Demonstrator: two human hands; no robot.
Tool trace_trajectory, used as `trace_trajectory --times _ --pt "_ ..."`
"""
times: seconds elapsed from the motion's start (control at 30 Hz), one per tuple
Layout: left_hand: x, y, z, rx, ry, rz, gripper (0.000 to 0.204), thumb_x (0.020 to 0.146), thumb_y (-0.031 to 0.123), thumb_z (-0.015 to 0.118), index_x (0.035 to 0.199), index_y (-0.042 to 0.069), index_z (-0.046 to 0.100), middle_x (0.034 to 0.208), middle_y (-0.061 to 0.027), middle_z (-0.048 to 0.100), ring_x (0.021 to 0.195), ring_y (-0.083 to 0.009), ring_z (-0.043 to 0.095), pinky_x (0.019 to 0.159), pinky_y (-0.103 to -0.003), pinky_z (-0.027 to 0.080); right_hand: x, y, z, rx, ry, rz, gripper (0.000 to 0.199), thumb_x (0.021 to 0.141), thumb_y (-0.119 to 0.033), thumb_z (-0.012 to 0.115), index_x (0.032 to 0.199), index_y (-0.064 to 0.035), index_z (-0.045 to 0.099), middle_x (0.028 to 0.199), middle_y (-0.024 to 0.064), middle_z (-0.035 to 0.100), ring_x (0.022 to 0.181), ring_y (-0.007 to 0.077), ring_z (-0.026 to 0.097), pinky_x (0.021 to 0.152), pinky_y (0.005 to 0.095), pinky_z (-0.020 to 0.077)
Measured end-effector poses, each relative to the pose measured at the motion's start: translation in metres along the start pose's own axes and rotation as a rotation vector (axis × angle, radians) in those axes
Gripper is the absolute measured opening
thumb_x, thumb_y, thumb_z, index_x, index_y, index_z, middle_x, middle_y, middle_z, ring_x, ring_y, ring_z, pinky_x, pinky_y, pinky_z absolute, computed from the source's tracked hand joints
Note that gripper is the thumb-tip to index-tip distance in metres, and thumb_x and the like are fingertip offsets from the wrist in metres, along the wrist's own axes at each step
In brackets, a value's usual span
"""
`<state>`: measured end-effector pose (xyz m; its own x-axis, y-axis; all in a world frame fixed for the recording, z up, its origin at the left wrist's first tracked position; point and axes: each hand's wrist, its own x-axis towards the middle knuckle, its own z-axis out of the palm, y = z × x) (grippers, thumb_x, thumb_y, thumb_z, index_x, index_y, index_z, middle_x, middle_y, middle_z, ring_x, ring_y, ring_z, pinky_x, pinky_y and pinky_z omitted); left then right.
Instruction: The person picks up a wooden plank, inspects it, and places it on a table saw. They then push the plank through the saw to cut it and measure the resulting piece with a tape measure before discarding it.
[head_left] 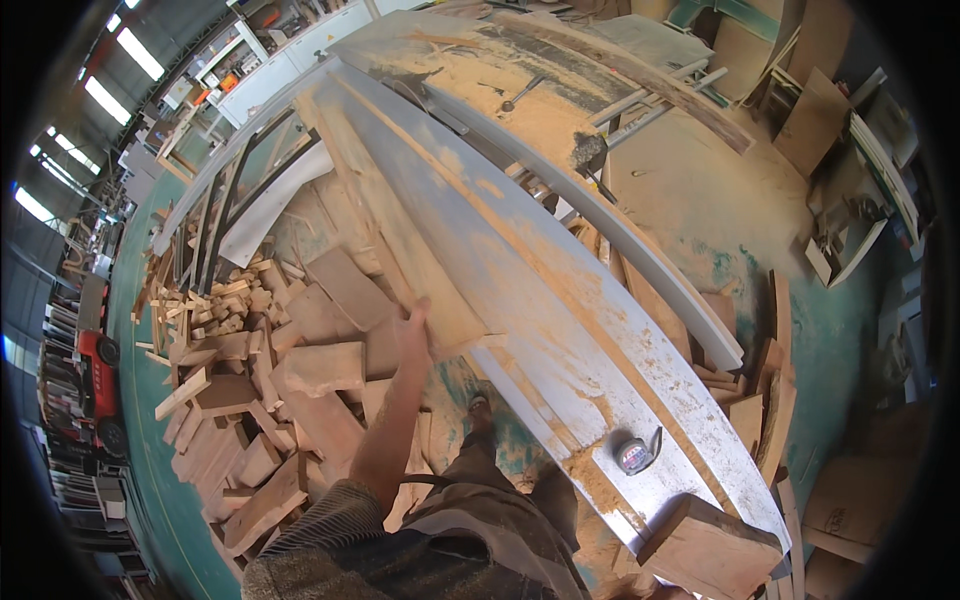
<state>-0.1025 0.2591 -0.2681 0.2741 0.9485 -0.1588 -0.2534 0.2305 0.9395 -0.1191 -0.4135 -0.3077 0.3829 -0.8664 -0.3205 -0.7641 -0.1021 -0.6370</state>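
Note:
A long pale wooden board (395, 220) lies along the left side of a long metal saw table (560, 310), its near end squarely cut. My left arm reaches forward, and my left hand (418, 310) grips the board's left edge close to that end. The fingers' undersides are hidden by the board. At the lower right a thick wood block (710, 543) rests on the near end of the table. Just below it, a small skin-toned patch that may be my right hand (655, 590) shows at the picture's bottom edge; its fingers are not distinguishable. A tape measure (633, 456) lies near the block.
Offcuts (320, 370) are heaped on the floor to the left, beside my legs. Sawdust covers the far worktop (560, 120), where a dark tool (522, 92) lies. A grey rail (640, 240) runs along the table's right. A red vehicle (100, 385) stands far left.

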Motion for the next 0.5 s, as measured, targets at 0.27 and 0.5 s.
trace_trajectory --times 0.27,0.5 --pt "-0.026 -0.061 -0.014 0.053 0.04 -0.048 0.049 0.089 0.019 0.071 0.129 -0.001 0.051 0.121 -0.0122 0.06 0.108 -0.023 0.06 0.091 -0.036 0.05 -0.02 0.014 0.023 -0.144 -0.271 -0.161 0.022 0.099 -0.02 0.056 0.103 -0.0001 0.064 0.088 0.0125 0.064 0.069 0.0202 0.057 0.055 0.0349 0.043" --pt "-0.088 -0.069 0.023 0.095 0.001 -0.171 0.056 0.084 0.015 0.078 0.128 -0.002 0.048 0.121 -0.0144 0.058 0.109 -0.0201 0.059 0.089 -0.034 0.051 -0.034 0.029 0.034 -0.27 -0.816 -0.263 0.018 0.099 -0.016 0.057 0.099 -0.0004 0.065 0.081 0.0107 0.064 0.062 0.0183 0.055 0.05 0.0335 0.0398"
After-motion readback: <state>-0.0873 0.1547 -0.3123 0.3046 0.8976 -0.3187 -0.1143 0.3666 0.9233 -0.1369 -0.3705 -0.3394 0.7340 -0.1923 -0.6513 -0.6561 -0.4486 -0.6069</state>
